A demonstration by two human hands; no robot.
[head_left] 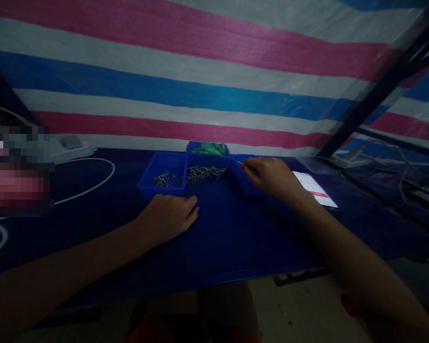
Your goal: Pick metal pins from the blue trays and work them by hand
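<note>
My right hand (268,174) is held over the blue bin on the right (243,180), fingers pinched. A small bright metal tip, looking like one of the screws, pokes out at its fingertips. My left hand (169,214) rests on the table just in front of the left blue bin (143,186), its fingers curled and pressed together; whatever may be under them is hidden. Inside that left bin lies a small heap of screws (164,179). A bigger heap of loose screws (203,172) sits between the bins. My right hand hides much of the right bin's inside.
Behind the screws, a blue bin (189,146) holds green plastic bags (213,149). A lit phone (315,189) lies right of my right hand. At the left stand a white scale (69,146) and a white cable (105,183). A dark metal post (364,105) rises at right.
</note>
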